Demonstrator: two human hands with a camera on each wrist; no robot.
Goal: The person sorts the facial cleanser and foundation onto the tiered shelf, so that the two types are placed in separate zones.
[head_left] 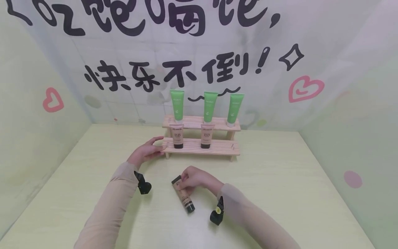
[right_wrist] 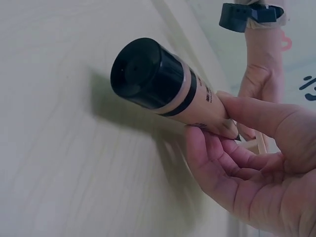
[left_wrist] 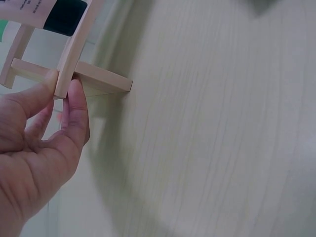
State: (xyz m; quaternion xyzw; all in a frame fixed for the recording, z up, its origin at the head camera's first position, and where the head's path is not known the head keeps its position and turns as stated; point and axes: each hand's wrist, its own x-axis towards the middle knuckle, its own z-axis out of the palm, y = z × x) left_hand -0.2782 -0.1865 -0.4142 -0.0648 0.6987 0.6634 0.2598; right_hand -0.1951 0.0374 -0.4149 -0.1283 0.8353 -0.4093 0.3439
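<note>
A two-tier wooden rack (head_left: 217, 148) stands near the back wall. My left hand (head_left: 147, 152) pinches the left end of its lower shelf between thumb and fingers, as the left wrist view shows up close. In front of the rack, my right hand (head_left: 196, 180) grips a tan cosmetic tube (head_left: 184, 197) with a black cap. The tube is tilted, its cap (right_wrist: 143, 74) pointing toward the near side. Two pinkish BB cream tubes, one on the left (head_left: 178, 137) and one near the middle (head_left: 206, 137), stand on their black caps on the lower shelf.
Three green tubes stand on the upper shelf: left (head_left: 177, 105), middle (head_left: 210, 106) and right (head_left: 235, 109). Behind the rack rises a wall (head_left: 130, 100) with large black writing. Side walls flank the pale wood-grain table (head_left: 273, 180). Each wrist wears a black strap.
</note>
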